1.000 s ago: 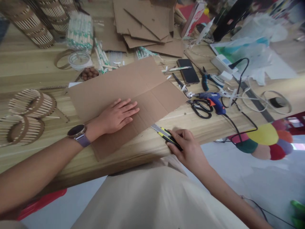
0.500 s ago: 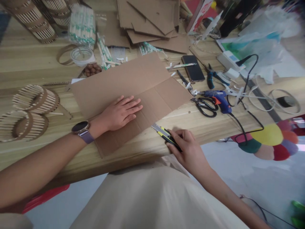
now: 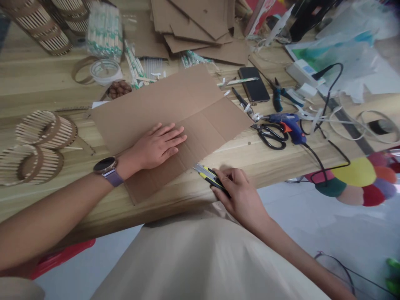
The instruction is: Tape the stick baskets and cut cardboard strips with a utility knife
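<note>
A flat sheet of brown cardboard (image 3: 150,104) with crease lines lies at an angle on the wooden table (image 3: 175,193). Spread flat on it is my left hand (image 3: 158,146), with a watch at the wrist. My right hand (image 3: 239,189) is wrapped round a yellow and black utility knife (image 3: 210,176) near the table's front edge. The knife's tip points left, just off the lower edge of the cardboard.
Black scissors (image 3: 270,136), a blue glue gun (image 3: 292,127), pliers (image 3: 278,98) and a phone (image 3: 254,85) lie to the right. Slatted stick rings (image 3: 46,129) stand at left. Tape (image 3: 105,71), wrapped sticks (image 3: 104,31) and stacked cardboard (image 3: 200,25) are behind.
My right hand has moved slightly left with the knife, whose tip is closer to the lower edge of the cardboard. My left hand stays in place on the sheet.
</note>
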Available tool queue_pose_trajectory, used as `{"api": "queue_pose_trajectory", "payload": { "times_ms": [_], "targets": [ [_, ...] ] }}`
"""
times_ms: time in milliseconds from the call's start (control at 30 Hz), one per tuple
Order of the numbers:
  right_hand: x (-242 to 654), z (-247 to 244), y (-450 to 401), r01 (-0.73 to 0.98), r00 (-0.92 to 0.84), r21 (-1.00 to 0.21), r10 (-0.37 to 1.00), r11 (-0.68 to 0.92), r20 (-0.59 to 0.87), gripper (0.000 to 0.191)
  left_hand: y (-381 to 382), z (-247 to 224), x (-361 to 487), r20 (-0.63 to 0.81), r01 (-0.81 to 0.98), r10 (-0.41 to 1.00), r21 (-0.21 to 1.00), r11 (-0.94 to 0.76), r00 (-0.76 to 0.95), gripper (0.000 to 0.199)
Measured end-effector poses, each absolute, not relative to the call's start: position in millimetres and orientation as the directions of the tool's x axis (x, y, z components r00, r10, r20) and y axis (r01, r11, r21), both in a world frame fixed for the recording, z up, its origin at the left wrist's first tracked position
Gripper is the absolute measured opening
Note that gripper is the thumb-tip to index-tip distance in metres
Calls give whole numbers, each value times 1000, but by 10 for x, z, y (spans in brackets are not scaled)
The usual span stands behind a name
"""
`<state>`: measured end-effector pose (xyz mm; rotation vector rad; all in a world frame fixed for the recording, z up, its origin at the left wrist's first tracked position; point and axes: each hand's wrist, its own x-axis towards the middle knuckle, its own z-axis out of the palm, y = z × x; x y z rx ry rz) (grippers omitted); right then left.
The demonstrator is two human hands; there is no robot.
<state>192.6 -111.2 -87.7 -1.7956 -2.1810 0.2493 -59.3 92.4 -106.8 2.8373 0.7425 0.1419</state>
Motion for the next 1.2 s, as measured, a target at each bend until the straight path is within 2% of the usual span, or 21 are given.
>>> {"api": "queue_pose_trajectory", "payload": {
  "times_ms": [267,633,1067,1200],
  "targets": [
    [1891,-877,-1084,916,-215,-320,969,244,124,45,938,-1060,-594,50,456,483,256,-852,874,54],
    [1852,-901,-1060,896,-275,-331,955,296,109,45,928,-1042,-580,42,472,495,243,-847,868,56],
    [1760,-974,-1103,890,-304,-299,936,345,176,42,944,-1057,-569,27,475,495,243,-846,868,54],
    [1711,-980,-1065,857,-358,-325,916,400,183,40,942,-1042,-564,18,476,495,245,-845,869,53]
  ]
}}
